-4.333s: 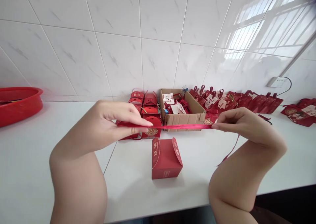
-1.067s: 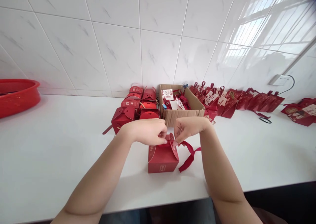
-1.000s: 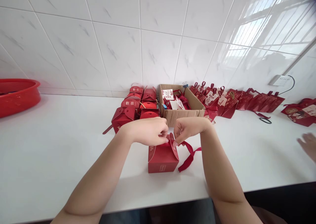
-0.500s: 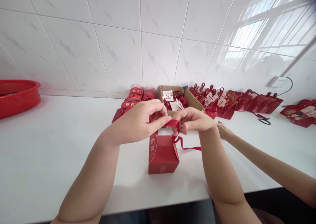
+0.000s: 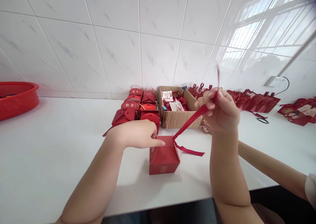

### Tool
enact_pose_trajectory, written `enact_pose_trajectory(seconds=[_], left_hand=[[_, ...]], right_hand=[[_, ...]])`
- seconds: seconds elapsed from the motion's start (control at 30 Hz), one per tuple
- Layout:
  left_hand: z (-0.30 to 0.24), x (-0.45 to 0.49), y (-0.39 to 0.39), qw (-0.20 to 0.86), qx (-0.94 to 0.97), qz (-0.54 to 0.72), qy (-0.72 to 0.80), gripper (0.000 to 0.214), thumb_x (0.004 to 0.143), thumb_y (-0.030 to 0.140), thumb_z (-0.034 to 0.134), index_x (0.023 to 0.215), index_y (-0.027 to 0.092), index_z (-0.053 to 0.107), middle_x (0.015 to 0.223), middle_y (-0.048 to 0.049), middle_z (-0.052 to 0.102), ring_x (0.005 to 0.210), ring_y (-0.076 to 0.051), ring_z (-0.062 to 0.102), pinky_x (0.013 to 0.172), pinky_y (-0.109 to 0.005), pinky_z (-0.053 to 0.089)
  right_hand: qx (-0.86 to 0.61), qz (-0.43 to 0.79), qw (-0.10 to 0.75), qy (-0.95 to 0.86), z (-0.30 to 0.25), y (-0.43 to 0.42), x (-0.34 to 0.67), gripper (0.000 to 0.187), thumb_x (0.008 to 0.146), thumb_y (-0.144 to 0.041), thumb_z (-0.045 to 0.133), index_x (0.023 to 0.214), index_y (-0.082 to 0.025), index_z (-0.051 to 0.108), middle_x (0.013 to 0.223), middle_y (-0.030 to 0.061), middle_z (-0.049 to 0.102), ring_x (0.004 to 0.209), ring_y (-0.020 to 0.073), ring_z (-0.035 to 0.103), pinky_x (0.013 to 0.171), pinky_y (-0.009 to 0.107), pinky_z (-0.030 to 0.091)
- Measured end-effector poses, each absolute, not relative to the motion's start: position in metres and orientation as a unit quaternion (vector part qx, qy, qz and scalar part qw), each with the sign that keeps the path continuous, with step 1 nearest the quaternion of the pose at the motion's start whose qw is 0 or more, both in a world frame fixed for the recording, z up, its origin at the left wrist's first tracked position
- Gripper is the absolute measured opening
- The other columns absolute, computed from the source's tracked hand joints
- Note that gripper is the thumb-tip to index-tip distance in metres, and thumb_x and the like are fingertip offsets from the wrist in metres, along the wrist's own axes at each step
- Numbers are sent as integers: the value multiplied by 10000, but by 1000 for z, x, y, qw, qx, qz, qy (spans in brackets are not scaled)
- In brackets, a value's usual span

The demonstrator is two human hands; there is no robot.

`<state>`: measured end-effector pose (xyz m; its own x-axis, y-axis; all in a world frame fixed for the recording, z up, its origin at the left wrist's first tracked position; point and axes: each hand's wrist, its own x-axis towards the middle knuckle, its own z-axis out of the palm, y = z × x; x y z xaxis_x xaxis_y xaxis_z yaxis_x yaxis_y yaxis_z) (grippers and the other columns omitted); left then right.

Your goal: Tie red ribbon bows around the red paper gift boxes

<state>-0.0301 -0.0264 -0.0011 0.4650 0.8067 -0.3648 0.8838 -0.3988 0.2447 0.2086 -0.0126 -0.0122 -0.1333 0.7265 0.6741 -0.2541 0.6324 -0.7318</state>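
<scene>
Head view: pressing down on the lid of the red box (image 5: pixel 164 158) with left hand (image 5: pixel 138 135), fingers drawn together; box mid-counter, back from the near edge; pinching red ribbon (image 5: pixel 190 122) tight in raised right hand (image 5: pixel 219 110), taut from the box top; bare counter (image 5: pixel 49 145) leftward; cardboard box (image 5: pixel 177 118) close behind; crowded rightward by another person's arm (image 5: pixel 266 166).

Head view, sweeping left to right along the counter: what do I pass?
Red basin → left hand → red gift box that it touches → right hand, fingers shut on the red ribbon → wall socket.
</scene>
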Motion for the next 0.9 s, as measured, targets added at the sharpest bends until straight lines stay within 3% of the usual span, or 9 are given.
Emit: enact_pose_trajectory(seconds=[0.27, 0.4, 0.47, 0.53, 0.67, 0.9], left_hand=[[-7, -27, -16, 221, 841, -123, 478, 433, 716, 568, 544, 519, 189, 465, 616, -32, 514, 452, -128, 377, 435, -293, 224], [-7, -31, -10, 227, 842, -115, 476, 446, 755, 517, 518, 486, 184, 392, 588, -20, 483, 427, -104, 316, 428, -290, 208], [-5, -35, -7, 248, 843, -118, 463, 414, 774, 483, 520, 500, 178, 458, 620, -28, 542, 461, -116, 401, 435, -270, 261], [-3, -40, -3, 286, 842, -127, 440, 358, 788, 442, 533, 555, 172, 568, 691, -43, 626, 566, -143, 530, 490, -246, 359], [-3, -49, 7, 346, 833, -143, 408, 304, 791, 394, 567, 625, 157, 658, 734, -63, 706, 671, -163, 623, 589, -234, 445], [-4, -53, 11, 347, 838, -137, 398, 275, 805, 341, 568, 635, 154, 675, 684, -43, 687, 615, -129, 571, 510, -211, 368]], right_hand=[[-252, 221, 680, -652, 1, -29, 231, 325, 850, -589, 388, 821, -319, 566, 562, -23, 228, 473, 155, 222, 513, 328, 288], [-229, 297, 638, -673, -2, -26, 227, 274, 849, -539, 478, 766, -292, 561, 527, -33, 275, 464, 142, 269, 505, 313, 305], [-247, 363, 560, -702, -5, -24, 215, 231, 831, -453, 567, 717, -253, 571, 549, -26, 373, 498, 127, 354, 516, 295, 320], [-292, 403, 426, -756, -8, -21, 198, 219, 812, -398, 614, 696, -213, 599, 615, -8, 466, 554, 117, 417, 529, 279, 332], [-365, 362, 177, -839, -17, -12, 167, 215, 792, -370, 617, 698, -177, 634, 763, 26, 572, 652, 125, 501, 570, 272, 382], [-388, 310, 42, -867, -31, 6, 157, 203, 775, -357, 588, 720, -170, 646, 764, 34, 619, 702, 156, 548, 574, 269, 389]])
